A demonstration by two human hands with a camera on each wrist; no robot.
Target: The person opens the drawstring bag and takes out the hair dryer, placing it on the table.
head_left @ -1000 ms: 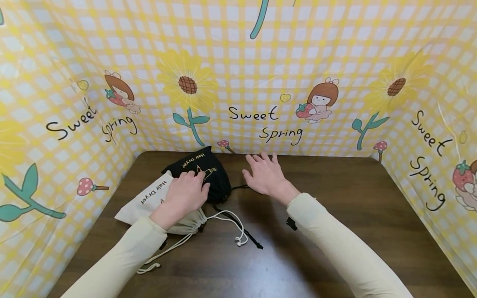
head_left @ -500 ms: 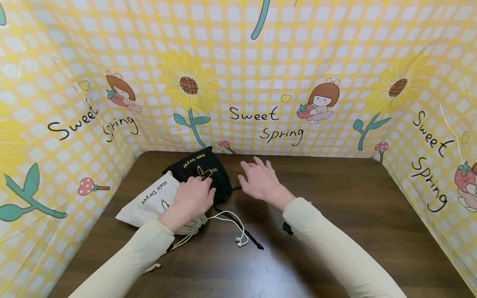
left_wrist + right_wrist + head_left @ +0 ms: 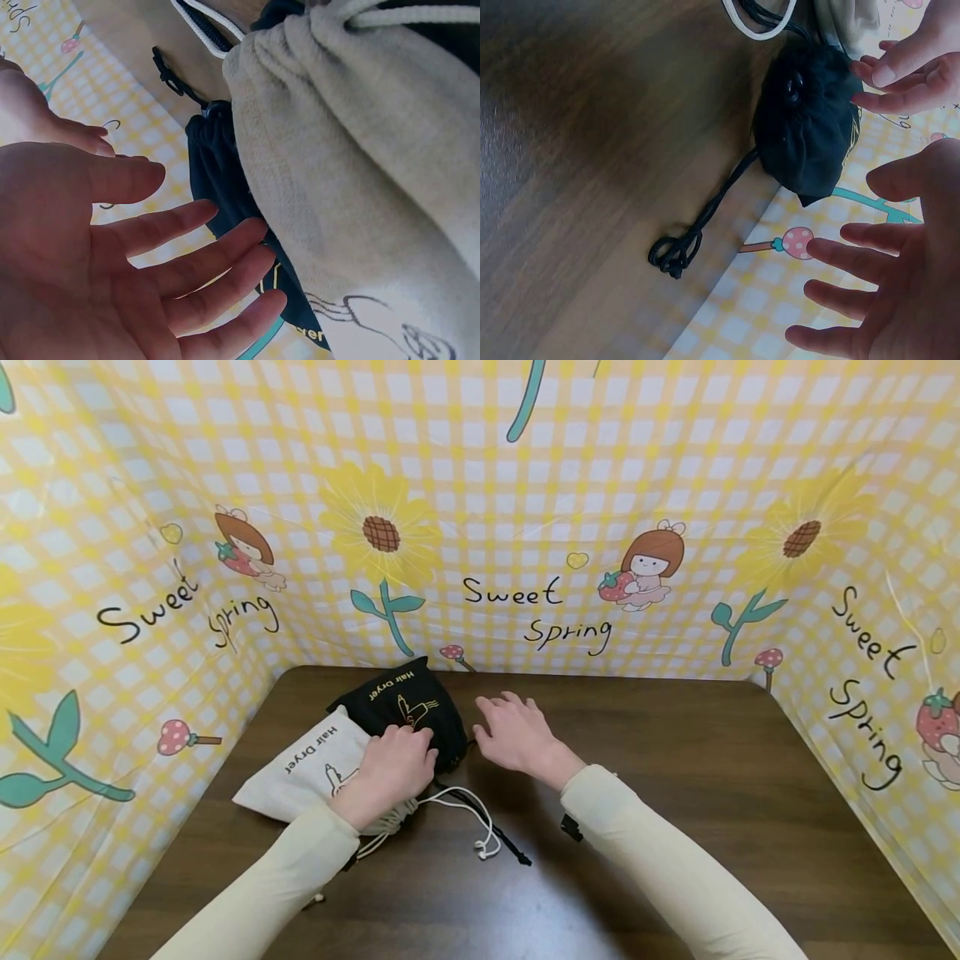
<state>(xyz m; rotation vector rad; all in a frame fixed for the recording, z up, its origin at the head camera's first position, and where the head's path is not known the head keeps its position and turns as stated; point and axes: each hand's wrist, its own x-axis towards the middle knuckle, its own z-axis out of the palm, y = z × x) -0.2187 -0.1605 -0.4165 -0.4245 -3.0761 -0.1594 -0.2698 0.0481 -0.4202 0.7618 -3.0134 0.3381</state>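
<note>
Two drawstring bags printed "Hair Dryer" lie at the table's back left. The off-white bag (image 3: 296,768) partly overlaps the black bag (image 3: 442,718). Over the place where they meet is my left hand (image 3: 393,768), hiding part of both; in the left wrist view its fingers (image 3: 217,300) are spread and hold nothing. To the right of the black bag hovers my right hand (image 3: 519,735). Its fingers (image 3: 847,300) are loosely extended and apart from the bag in the right wrist view. Whether the left fingertips touch the black bag, I cannot tell.
A white cord (image 3: 480,810) and a black cord (image 3: 513,847) trail from the bags across the brown wooden table (image 3: 675,760). Another black cord (image 3: 712,206) ends in a knot. A yellow checked cloth (image 3: 502,510) hangs round the back and sides.
My left hand has shifted a little right and nearer, uncovering more of the black bag's print. My right hand has drifted left and nearer. The bags look unmoved.
</note>
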